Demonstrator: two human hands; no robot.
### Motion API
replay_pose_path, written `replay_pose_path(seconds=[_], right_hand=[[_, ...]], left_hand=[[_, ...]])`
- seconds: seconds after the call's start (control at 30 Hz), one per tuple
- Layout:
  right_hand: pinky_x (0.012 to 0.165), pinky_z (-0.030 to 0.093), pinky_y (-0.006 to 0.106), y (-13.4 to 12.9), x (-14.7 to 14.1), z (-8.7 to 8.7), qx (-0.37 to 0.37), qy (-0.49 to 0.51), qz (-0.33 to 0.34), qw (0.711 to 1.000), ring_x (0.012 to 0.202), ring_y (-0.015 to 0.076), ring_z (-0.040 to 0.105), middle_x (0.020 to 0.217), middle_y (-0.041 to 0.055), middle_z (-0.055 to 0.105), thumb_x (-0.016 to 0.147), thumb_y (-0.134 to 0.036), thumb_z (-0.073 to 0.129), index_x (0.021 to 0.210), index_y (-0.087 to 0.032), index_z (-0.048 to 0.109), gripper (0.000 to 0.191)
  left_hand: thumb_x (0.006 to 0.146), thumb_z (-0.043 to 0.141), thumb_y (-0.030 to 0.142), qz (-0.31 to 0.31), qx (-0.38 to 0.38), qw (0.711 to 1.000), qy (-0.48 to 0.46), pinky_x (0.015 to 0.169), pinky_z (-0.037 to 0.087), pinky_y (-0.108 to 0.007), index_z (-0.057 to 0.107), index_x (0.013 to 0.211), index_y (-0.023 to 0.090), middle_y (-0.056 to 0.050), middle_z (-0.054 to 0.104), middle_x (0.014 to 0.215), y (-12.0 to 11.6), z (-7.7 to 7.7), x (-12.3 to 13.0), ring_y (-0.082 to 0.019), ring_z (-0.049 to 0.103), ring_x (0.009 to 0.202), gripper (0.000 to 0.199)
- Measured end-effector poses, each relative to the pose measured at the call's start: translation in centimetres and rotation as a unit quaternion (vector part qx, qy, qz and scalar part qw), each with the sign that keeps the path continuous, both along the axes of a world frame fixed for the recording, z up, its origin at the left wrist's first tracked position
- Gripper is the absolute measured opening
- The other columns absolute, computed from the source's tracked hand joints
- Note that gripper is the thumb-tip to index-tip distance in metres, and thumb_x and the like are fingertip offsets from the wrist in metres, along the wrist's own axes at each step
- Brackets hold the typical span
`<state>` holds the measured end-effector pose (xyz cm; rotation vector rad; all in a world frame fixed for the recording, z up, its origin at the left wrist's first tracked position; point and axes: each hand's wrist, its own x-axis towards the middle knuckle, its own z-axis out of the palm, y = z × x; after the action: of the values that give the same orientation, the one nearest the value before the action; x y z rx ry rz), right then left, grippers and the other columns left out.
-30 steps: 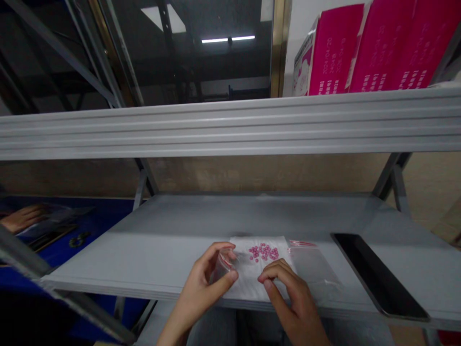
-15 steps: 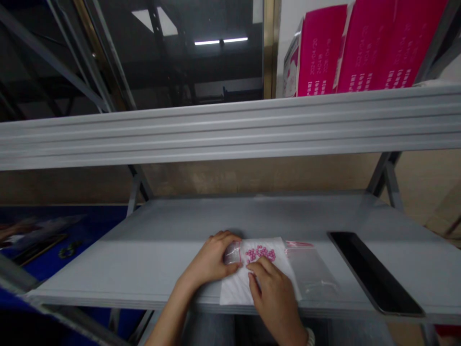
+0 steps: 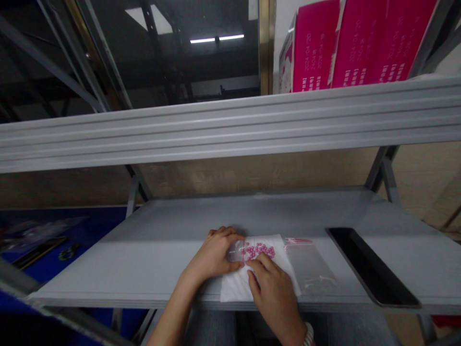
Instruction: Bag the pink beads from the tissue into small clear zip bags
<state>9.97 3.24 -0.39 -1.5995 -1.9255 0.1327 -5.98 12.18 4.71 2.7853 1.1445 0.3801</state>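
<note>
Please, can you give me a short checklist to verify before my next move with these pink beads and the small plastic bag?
1. Pink beads gathered together on the white paper sheet: ok.
2. Left hand has its grip on the small clear bag, at the edge of the beads: ok.
3. Mouth of the small clear bag open toward the beads: cannot tell.
4. Any beads already inside the small clear bag: cannot tell.
5. Right hand resting on the white paper sheet, near the beads: ok.

grey metal shelving (image 3: 230,139), brass-framed glass panel (image 3: 180,62), reflected strip light (image 3: 216,39), white wall (image 3: 281,29)
</note>
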Motion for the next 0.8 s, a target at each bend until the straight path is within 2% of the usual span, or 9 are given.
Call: replay_pose_path(seconds=[0.23,0.5,0.8], right_hand=[[0.076,0.052,0.035,-0.1,0.1,0.3,-0.033,0.003,0.004,0.999,0.091,0.0243,0.067,0.098,0.0065,0.068,0.088,-0.006,0.052,0.101,-0.021,0.07,0.026],[0.079,0.051,0.033,0.0,0.1,0.4,-0.038,0.014,0.005,0.999,0.091,0.0228,0.066,0.097,0.0058,0.067,0.089,-0.006,0.05,0.1,-0.021,0.07,0.027],[0.076,0.052,0.033,-0.1,0.2,0.3,-0.013,0.014,0.002,1.0,0.088,0.0236,0.067,0.095,0.0066,0.068,0.088,-0.007,0.051,0.097,-0.02,0.072,0.026]], left_hand=[[0.066,0.083,0.035,0.01,0.019,0.998,0.066,0.09,0.042,-0.046,0.069,0.113,0.026,-0.01,0.068,0.114,0.2,1.6,0.9,-0.033,0.061,0.106,0.05],[0.066,0.084,0.038,0.011,0.036,0.995,0.091,0.091,0.04,-0.047,0.069,0.114,0.024,-0.01,0.068,0.113,0.1,2.3,1.1,-0.034,0.06,0.106,0.052],[0.068,0.083,0.03,0.016,0.056,0.993,0.105,0.091,0.038,-0.047,0.07,0.112,0.027,-0.009,0.068,0.113,-0.2,2.7,1.5,-0.034,0.059,0.107,0.046]])
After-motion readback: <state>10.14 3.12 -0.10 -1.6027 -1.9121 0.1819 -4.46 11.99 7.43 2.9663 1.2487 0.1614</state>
